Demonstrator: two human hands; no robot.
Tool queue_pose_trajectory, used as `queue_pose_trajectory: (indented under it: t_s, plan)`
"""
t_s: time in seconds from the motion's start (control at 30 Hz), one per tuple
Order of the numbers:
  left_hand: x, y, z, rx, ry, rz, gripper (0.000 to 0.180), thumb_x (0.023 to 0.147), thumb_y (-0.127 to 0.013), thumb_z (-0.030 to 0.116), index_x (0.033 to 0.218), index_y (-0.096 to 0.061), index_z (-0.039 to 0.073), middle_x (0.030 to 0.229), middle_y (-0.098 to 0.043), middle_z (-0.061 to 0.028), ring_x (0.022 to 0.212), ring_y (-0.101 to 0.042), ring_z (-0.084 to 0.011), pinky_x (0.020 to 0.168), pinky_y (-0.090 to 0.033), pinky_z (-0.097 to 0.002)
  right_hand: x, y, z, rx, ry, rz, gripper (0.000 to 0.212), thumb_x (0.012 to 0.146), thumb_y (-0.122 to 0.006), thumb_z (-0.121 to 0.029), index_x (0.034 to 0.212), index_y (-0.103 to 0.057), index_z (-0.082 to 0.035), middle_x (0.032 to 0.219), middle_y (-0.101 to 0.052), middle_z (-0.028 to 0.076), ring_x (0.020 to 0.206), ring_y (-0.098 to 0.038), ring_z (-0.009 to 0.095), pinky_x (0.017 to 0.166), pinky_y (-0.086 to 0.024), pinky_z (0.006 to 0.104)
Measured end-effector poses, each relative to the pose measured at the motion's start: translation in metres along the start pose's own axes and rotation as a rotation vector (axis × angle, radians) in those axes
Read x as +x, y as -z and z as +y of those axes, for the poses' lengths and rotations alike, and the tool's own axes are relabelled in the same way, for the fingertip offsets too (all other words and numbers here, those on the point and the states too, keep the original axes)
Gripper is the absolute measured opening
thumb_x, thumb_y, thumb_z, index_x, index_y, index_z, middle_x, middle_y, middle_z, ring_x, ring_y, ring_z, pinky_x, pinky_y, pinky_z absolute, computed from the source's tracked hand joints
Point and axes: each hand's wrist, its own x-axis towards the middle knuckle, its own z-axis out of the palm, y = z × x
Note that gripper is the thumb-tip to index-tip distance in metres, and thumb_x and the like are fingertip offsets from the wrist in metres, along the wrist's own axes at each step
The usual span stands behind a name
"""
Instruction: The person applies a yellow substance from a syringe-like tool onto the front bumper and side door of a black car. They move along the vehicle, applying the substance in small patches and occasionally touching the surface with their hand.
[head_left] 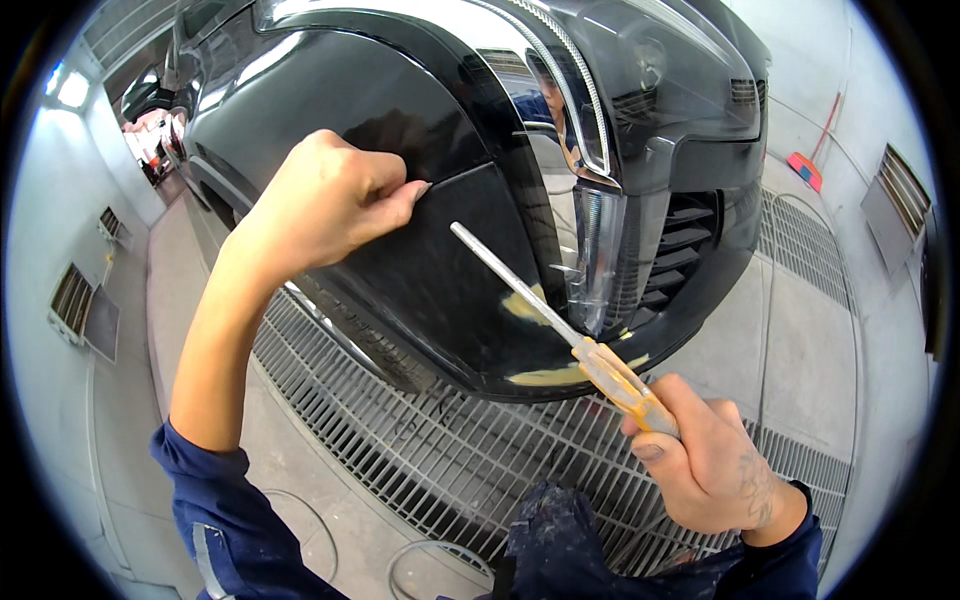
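My right hand is wrapped round the orange and clear handle of a screwdriver. Its long grey shaft points up and left in front of the black bumper. Whether the tip touches the bumper I cannot tell. At the seam between bumper and black fender, my left hand is closed in a pinch. A small pale tip shows at its fingers, too small to tell whether it is a nail or something held. Yellowish filler patches mark the bumper's lower edge.
A headlight and chrome trim lie right of my hands. A tyre shows below the fender. Metal floor grating runs under the car. Hoses lie on the floor. A red dustpan stands by the right wall.
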Motion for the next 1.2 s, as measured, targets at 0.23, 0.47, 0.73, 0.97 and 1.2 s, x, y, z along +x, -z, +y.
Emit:
queue_pose_trajectory:
  t_s: [0.23, 0.47, 0.73, 0.97, 1.2]
  plan:
    - [-0.006, 0.003, -0.004, 0.032, -0.003, -0.056, 0.029, 0.087, -0.074, 0.003, 0.066, -0.054, -0.001, 0.054, -0.042, -0.0135, 0.047, -0.039, -0.0293, 0.049, -0.037, -0.0381, 0.0, 0.002, -0.005, 0.0, -0.056, -0.037, 0.028, 0.109, -0.059, -0.028, 0.108, -0.062, 0.0, 0.07, -0.063, 0.008, 0.055, -0.061, 0.025, 0.061, -0.049, 0.0352]
    - [-0.021, 0.0, -0.008, -0.031, 0.054, 0.003, 0.034, 0.091, -0.075, 0.007, 0.066, -0.054, -0.001, 0.054, -0.041, -0.0121, 0.045, -0.04, -0.0261, 0.048, -0.036, -0.037, -0.005, 0.004, -0.008, -0.048, -0.045, -0.006, 0.031, 0.108, -0.06, -0.03, 0.109, -0.061, 0.001, 0.069, -0.063, 0.008, 0.054, -0.061, 0.024, 0.057, -0.049, 0.0352]
    - [0.0, 0.008, -0.004, -0.052, 0.061, -0.088, 0.035, 0.093, -0.074, 0.008, 0.066, -0.054, -0.003, 0.054, -0.038, -0.011, 0.047, -0.034, -0.0243, 0.048, -0.034, -0.036, -0.002, 0.0, -0.006, -0.026, -0.024, -0.019, 0.03, 0.108, -0.059, -0.027, 0.109, -0.06, 0.003, 0.072, -0.065, 0.008, 0.055, -0.063, 0.023, 0.059, -0.05, 0.0347]
    - [-0.015, 0.006, -0.006, -0.041, 0.116, -0.088, 0.035, 0.089, -0.074, 0.005, 0.063, -0.052, -0.002, 0.055, -0.034, -0.0097, 0.048, -0.03, -0.0235, 0.048, -0.032, -0.0357, -0.001, -0.001, -0.006, -0.078, -0.019, -0.028, 0.028, 0.108, -0.059, -0.027, 0.111, -0.06, 0.001, 0.07, -0.062, 0.007, 0.055, -0.061, 0.022, 0.061, -0.048, 0.0345]
    - [-0.016, 0.006, -0.009, 0.017, 0.007, -0.034, 0.037, 0.092, -0.076, 0.008, 0.064, -0.053, -0.001, 0.054, -0.037, -0.0115, 0.047, -0.035, -0.0261, 0.048, -0.034, -0.0357, 0.002, -0.002, -0.01, -0.111, -0.019, -0.057, 0.026, 0.107, -0.061, -0.025, 0.113, -0.06, 0.0, 0.071, -0.061, 0.007, 0.055, -0.061, 0.022, 0.062, -0.048, 0.0351]
